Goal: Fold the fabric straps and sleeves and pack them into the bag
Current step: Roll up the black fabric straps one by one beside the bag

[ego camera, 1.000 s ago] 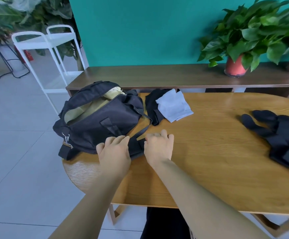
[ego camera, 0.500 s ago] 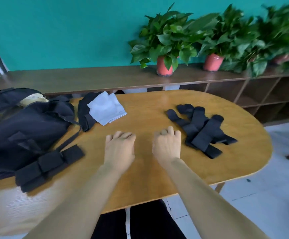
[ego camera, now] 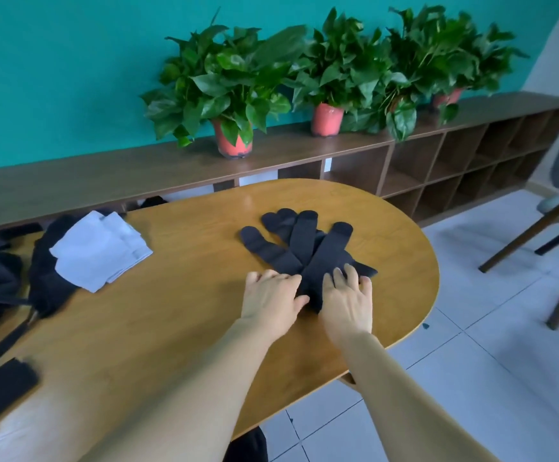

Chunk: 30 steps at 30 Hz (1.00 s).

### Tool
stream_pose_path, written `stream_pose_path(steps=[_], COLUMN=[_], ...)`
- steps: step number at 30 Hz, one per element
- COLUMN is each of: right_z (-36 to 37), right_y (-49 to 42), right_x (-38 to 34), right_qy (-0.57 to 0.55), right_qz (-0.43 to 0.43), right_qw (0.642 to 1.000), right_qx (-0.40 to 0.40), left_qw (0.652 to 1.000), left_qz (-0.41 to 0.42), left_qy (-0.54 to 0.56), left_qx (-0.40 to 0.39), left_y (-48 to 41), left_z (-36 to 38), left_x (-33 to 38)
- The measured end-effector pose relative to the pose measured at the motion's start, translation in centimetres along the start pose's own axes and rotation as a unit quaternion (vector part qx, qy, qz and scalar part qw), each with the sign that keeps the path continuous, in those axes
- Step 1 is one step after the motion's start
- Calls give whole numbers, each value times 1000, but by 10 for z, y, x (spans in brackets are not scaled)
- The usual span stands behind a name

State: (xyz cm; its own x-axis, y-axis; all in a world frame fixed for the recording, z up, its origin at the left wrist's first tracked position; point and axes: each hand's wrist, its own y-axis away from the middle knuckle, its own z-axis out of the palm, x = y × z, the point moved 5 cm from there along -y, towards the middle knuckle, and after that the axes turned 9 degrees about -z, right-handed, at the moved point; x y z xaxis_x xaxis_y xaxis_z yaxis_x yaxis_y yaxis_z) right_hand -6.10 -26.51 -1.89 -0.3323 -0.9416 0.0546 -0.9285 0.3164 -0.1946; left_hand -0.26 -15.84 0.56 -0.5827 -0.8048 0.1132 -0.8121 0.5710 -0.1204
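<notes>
Both palms lie flat, gripping nothing: left hand point(ego camera: 271, 299) touching, right hand point(ego camera: 348, 303) on the straps point(ego camera: 308, 248) on the table point(ego camera: 171, 315). Best to square the fanned ends before folding.

- Plain teal wall point(ego camera: 71, 61) fills the upper frame.
- Long, low dark-brown wooden shelf unit point(ego camera: 438, 168) with open cubbies runs below it.
- Three leafy green plants in red pots point(ego camera: 234, 141) stand on top of it.
- Oval light-wood desk point(ego camera: 171, 311) at centre.
- Pale tiled floor point(ego camera: 504, 361) at lower right.
- Wooden-legged chair point(ego camera: 531, 233) at right edge.
</notes>
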Motion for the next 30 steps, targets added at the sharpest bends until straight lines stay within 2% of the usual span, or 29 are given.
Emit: stream_pose_path(steps=[4,9,14,21,30], right_z=[12,15,13,9,10], right_y=[6,10,9,10,11], right_x=[-2,-4,-6,-8,-13], right_qy=[-11,-7,1,11,41], right_qz=[3,21,21,27,33], right_qw=[1000,1000,999,999,997], right_qx=[-14,-11,-36,-41,-63], left_qw=[999,986,979,973,940], left_qz=[-37,-127,-118,-131,-232], left_qy=[3,101,169,191,248], left_qx=[-7,-26,-1,-13,-24], left_y=[-7,-12,-7,28,103], left_z=[8,10,-9,-33,-13], left_x=[6,3,0,-44,-124])
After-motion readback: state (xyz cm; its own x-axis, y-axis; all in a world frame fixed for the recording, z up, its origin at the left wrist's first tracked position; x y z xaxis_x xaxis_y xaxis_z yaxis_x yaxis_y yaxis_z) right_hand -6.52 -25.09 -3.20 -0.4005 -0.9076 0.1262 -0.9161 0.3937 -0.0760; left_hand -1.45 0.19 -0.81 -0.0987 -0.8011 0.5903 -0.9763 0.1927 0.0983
